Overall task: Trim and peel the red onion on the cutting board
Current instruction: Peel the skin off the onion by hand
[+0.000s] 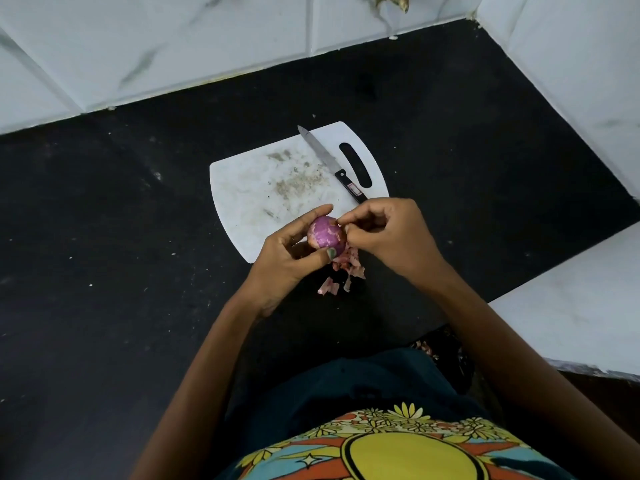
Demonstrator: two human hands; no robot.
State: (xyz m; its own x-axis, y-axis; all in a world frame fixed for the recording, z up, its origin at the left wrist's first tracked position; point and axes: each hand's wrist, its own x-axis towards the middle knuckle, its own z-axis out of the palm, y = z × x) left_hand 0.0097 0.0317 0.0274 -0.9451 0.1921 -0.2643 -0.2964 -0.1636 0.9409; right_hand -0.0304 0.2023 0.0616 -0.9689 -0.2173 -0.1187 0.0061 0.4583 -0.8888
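A small red onion (326,234), purple with pale patches where skin has come off, is held above the near edge of the white cutting board (249,195). My left hand (292,258) grips it between thumb and fingers. My right hand (388,233) pinches a bit of skin at the onion's right side. Loose pink peels (341,277) lie on the dark counter just below the onion. A knife (332,164) with a black handle lies untouched on the board, blade pointing away.
The board sits on a black counter (121,237) bounded by white marble-look tiled walls (173,46) at the back and right. A white ledge (581,306) juts in at the right. Dried scraps stain the board's middle.
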